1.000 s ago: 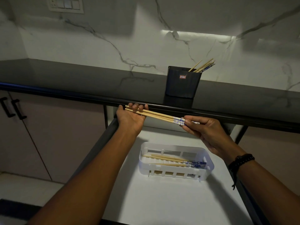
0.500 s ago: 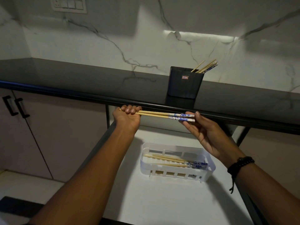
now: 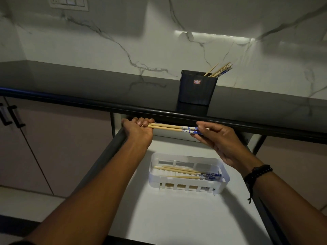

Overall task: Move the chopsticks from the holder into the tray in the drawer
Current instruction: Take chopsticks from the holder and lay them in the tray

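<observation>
A pair of wooden chopsticks (image 3: 169,127) with blue-patterned ends lies level between my two hands, just below the counter edge and above the drawer. My left hand (image 3: 138,130) is closed around the plain tips. My right hand (image 3: 215,137) pinches the blue ends with its fingertips. Below them a white slotted tray (image 3: 224,177) sits in the open drawer with several chopsticks (image 3: 185,173) lying inside. On the counter stands the dark holder (image 3: 197,89), with several chopsticks (image 3: 220,69) leaning out to the right.
The black countertop edge (image 3: 88,101) runs right above my hands. The white drawer floor (image 3: 177,218) extends toward me, with dark side rails (image 3: 106,151). Cabinet doors with black handles (image 3: 10,115) stand at the left. A marble wall rises behind the counter.
The held chopsticks have gone from slanted to level. My left hand has closed tighter around the tips and my right hand has shifted its fingertip grip on the blue ends.
</observation>
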